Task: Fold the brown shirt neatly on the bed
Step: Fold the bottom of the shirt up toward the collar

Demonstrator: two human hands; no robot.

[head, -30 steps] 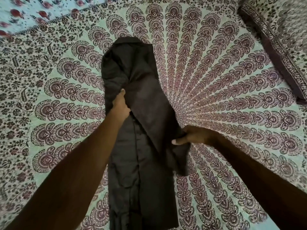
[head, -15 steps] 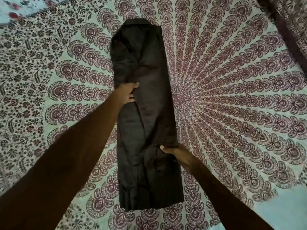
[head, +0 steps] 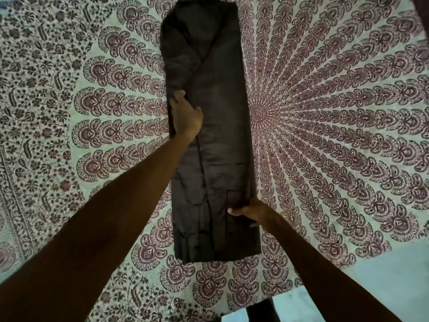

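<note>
The brown shirt (head: 216,126) lies on the bed as a long narrow strip, both sides folded inward, its collar end far from me and its hem near me. My left hand (head: 186,115) rests flat on the shirt's left edge about halfway up, fingers spread. My right hand (head: 251,211) pinches the shirt's right edge near the hem, thumb on top of the cloth and fingers tucked under it.
The bed is covered by a pale green sheet (head: 336,117) printed with a maroon mandala pattern centred just right of the shirt. The sheet's edge (head: 348,270) and bare light blue surface lie at the lower right. A dark pillow corner (head: 423,10) shows at the top right.
The right side of the shirt, lifted and loose one second ago, now lies folded flat over the middle. My right hand slid down toward the hem; my left hand flattened onto the left edge.
</note>
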